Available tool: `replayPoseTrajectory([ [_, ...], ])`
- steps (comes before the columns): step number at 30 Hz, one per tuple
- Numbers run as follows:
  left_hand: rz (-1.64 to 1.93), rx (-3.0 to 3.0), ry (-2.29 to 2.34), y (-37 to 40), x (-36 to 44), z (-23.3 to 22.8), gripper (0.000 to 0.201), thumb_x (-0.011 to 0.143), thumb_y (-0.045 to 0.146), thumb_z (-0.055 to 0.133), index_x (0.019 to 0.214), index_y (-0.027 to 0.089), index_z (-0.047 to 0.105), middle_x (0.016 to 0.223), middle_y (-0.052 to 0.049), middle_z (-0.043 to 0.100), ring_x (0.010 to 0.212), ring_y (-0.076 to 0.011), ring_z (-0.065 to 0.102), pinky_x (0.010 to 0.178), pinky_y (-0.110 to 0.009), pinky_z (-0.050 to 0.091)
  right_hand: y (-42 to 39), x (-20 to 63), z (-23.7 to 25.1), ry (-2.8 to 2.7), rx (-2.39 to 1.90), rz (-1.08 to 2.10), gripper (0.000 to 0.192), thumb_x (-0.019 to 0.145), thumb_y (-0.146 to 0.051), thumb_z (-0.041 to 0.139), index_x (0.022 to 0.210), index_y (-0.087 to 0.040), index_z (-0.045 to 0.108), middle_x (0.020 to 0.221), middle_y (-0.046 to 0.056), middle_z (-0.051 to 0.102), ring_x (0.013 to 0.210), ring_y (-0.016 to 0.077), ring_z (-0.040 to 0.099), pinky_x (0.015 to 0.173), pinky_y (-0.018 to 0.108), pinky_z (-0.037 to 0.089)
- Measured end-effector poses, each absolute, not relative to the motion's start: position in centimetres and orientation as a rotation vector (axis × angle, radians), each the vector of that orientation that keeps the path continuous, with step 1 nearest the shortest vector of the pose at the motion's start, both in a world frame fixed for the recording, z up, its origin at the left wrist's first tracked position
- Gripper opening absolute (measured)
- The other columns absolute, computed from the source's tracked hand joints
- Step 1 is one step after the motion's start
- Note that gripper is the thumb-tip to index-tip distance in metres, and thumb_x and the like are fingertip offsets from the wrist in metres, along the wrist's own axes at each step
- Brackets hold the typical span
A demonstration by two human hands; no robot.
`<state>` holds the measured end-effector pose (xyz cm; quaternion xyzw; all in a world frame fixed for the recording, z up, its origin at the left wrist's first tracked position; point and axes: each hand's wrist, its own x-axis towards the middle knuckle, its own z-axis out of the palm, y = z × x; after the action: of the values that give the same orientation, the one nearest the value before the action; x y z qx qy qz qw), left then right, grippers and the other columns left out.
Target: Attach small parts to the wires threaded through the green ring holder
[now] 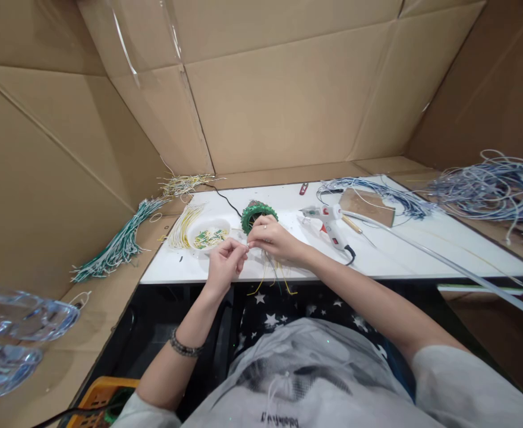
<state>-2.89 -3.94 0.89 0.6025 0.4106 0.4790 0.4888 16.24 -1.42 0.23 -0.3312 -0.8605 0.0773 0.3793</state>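
Observation:
My left hand (226,263) and my right hand (273,238) meet over the front edge of a white table (390,255). Both pinch thin yellow and white wires (274,274) that hang down past the table edge. The left fingertips close on a small wire end right beside the right fingertips. Just behind my right hand stands a green ring-shaped piece (258,214). A white bowl (208,235) with small green and yellow parts sits left of my hands, next to a bundle of yellow wires (183,226).
A white glue gun (330,223) lies right of my hands with its black cord. Blue-white wire bundles (488,184) lie at the right, green-white wires (119,244) at the left. Cardboard walls (265,95) enclose the table. A clear plastic object (16,333) sits far left.

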Motion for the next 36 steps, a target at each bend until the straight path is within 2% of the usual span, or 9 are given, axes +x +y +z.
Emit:
replayPoseTrajectory([
  [3,0.983,1.042,0.933,-4.0,-2.5,1.6,0.018,0.072,0.024,0.072,0.060,0.020,0.061,0.054,0.003,0.049,0.040,-0.0035,0.021,0.035,-0.019,0.020,-1.2,16.2,0.0,-2.215,-0.839,0.182,0.028,0.104,-0.036,0.054,0.086,-0.027,0.072,0.090,0.006,0.076,0.098,0.0256,0.064,0.096,0.046,0.045],
  [6,0.898,0.941,0.896,-4.1,-2.4,2.0,0.015,0.073,0.019,0.070,0.062,0.019,0.060,0.056,0.004,0.046,0.042,-0.0022,0.017,0.034,-0.016,0.022,-1.2,16.1,0.0,-2.219,-0.865,0.195,0.029,0.105,-0.038,0.052,0.086,-0.028,0.072,0.092,0.006,0.077,0.099,0.0258,0.065,0.098,0.047,0.045],
  [10,1.090,1.207,0.944,-4.6,-2.6,1.3,0.022,0.084,0.032,0.069,0.067,0.021,0.060,0.060,0.001,0.054,0.040,-0.0061,0.036,0.035,-0.020,0.034,-1.4,16.2,0.3,-2.198,-0.882,0.235,0.027,0.104,-0.037,0.052,0.085,-0.032,0.071,0.092,0.005,0.078,0.099,0.0259,0.065,0.099,0.047,0.046],
  [14,1.411,2.059,0.986,-4.1,-3.6,-0.1,0.011,0.088,0.037,0.070,0.089,0.026,0.070,0.078,-0.004,0.070,0.058,-0.0173,0.063,0.058,-0.033,0.057,-1.7,16.2,0.6,-2.187,-0.915,0.254,0.023,0.102,-0.033,0.055,0.085,-0.032,0.071,0.094,0.005,0.079,0.100,0.0263,0.065,0.099,0.047,0.046],
  [17,1.536,2.506,0.952,-3.0,-4.5,-0.7,0.012,0.092,0.031,0.066,0.102,0.029,0.071,0.090,-0.007,0.076,0.065,-0.0206,0.067,0.065,-0.036,0.059,-1.6,16.2,0.6,-2.178,-0.915,0.248,0.023,0.102,-0.032,0.057,0.085,-0.032,0.072,0.093,0.004,0.079,0.100,0.0257,0.065,0.099,0.046,0.045],
  [20,1.564,2.751,0.914,-2.2,-4.8,-0.7,0.013,0.095,0.025,0.059,0.096,0.029,0.071,0.087,-0.007,0.076,0.070,-0.0215,0.069,0.064,-0.034,0.056,-1.3,16.4,0.3,-2.173,-0.873,0.245,0.022,0.102,-0.032,0.058,0.086,-0.029,0.072,0.092,0.006,0.078,0.099,0.0255,0.064,0.099,0.046,0.044],
  [26,1.509,2.502,0.891,-2.8,-3.9,0.3,0.024,0.091,0.028,0.064,0.067,0.025,0.059,0.056,0.001,0.056,0.050,-0.0155,0.051,0.051,-0.030,0.044,-0.9,16.5,0.2,-2.236,-0.880,0.215,0.022,0.104,-0.031,0.058,0.092,-0.022,0.074,0.091,0.006,0.075,0.099,0.0241,0.062,0.099,0.044,0.041],
  [31,1.192,1.530,0.969,-3.9,-2.3,0.8,0.033,0.085,0.042,0.071,0.063,0.024,0.053,0.051,0.003,0.050,0.037,-0.0085,0.032,0.036,-0.027,0.026,-1.1,16.4,0.7,-2.299,-0.980,0.156,0.019,0.104,-0.028,0.057,0.096,-0.023,0.074,0.094,0.005,0.074,0.103,0.0226,0.060,0.101,0.041,0.038],
  [36,0.879,1.268,0.868,-3.3,-2.5,1.6,0.033,0.086,0.043,0.070,0.067,0.023,0.052,0.055,0.005,0.033,0.043,-0.0052,0.011,0.033,-0.025,0.018,-0.7,16.6,0.7,-2.336,-0.981,0.138,0.022,0.106,-0.029,0.053,0.098,-0.024,0.072,0.100,0.004,0.073,0.105,0.0222,0.059,0.103,0.040,0.034],
])
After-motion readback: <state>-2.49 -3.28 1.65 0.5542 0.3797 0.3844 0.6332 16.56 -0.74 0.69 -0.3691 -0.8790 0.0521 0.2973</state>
